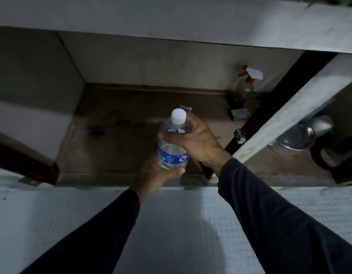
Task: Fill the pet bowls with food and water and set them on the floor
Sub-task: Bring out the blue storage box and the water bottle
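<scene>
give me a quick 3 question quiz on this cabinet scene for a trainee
1. True or false: the white cap is off the water bottle.
2. Which hands hold the bottle? A) left only B) right only C) both
3. Fill in: the spray bottle at the back of the cabinet has a ____ trigger.

Key:
1. False; the cap is on.
2. C; the left hand grips the bottle's lower part and the right hand grips its upper part.
3. Red.
</scene>
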Available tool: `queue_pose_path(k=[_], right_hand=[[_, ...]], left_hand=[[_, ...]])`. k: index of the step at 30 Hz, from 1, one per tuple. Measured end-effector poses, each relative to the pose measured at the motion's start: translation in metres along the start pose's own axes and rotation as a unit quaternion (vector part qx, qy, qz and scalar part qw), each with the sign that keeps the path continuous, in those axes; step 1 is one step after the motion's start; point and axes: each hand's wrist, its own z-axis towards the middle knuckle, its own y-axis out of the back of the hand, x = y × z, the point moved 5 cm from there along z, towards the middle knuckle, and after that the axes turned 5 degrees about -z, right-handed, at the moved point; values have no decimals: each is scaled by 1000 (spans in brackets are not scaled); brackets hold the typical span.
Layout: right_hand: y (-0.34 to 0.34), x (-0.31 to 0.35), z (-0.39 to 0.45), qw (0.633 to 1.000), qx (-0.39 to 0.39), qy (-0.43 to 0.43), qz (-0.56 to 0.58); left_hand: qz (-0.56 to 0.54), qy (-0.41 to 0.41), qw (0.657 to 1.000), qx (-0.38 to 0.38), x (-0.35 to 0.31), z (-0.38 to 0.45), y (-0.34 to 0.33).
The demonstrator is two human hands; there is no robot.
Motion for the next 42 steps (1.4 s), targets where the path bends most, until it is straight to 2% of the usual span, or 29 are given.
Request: queue_pose_path(k=[3, 5, 9, 13, 17, 30, 33, 42], right_hand=[[-4, 9, -30, 1000, 10, -15, 9], [-5, 17, -53, 999, 17, -26, 13], [-6, 43, -96, 999, 28, -46, -8], [0, 75, -137, 998, 18, -54, -13], [9, 117, -175, 997, 13, -69, -7], [69, 335, -271, 996, 6, -91, 24], [83, 391, -284, 996, 6, -85, 12], [123, 526, -312, 998, -20, -55, 19]], left_hand=[[-46, 11, 998, 43, -8, -33, -9], [-57, 14, 997, 45, -17, -58, -11], [-44, 44, 995, 77, -32, -104, -17], [15, 88, 996, 20, -65, -148, -13], [21, 120, 990, 68, -108, -183, -18], [39, 163, 983, 77, -332, -276, -23], [40, 167, 984, 50, -384, -283, -31], [-10, 82, 993, 88, -539, -305, -26]])
